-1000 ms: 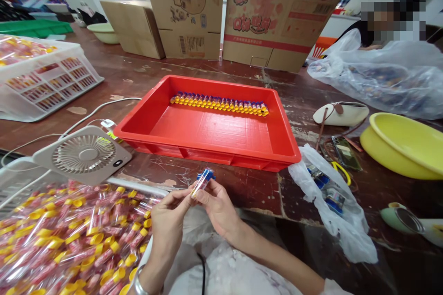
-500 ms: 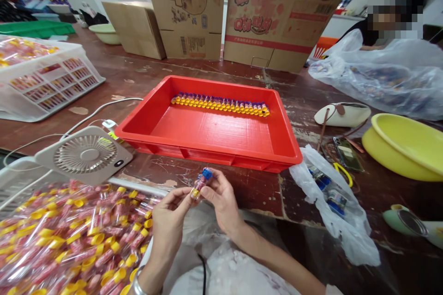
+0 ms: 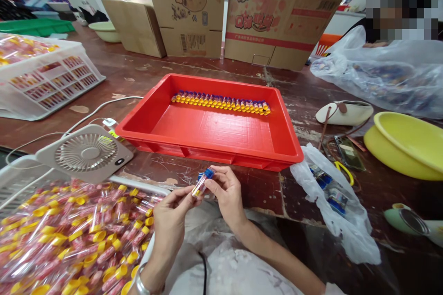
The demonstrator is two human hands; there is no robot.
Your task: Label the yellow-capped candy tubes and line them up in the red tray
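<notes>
Between my two hands, just in front of the red tray (image 3: 207, 154), is a small clear candy tube (image 3: 201, 185) with a blue end at the top and yellow at the bottom. My left hand (image 3: 176, 209) pinches its lower end. My right hand (image 3: 226, 193) has its thumb and fingers closed on the blue end. Some more blue shows just behind the tube; I cannot tell what it is. Along the far wall inside the tray lies a row of similar tubes (image 3: 221, 103), yellow ends toward me. At lower left, a crate is heaped with yellow-capped pink tubes (image 3: 79, 239).
A small fan (image 3: 90, 152) with a white cable stands on the heaped crate's edge. Right of the tray lie a plastic bag (image 3: 335, 212) with blue items, a phone, a pouch (image 3: 344, 113) and a yellow basin (image 3: 404, 147). Cardboard boxes (image 3: 277, 14) stand behind; a person sits at far right.
The tube has turned slightly in my fingers, so more of its clear side shows. My right hand has shifted a little to the right. The tray and its row are unchanged.
</notes>
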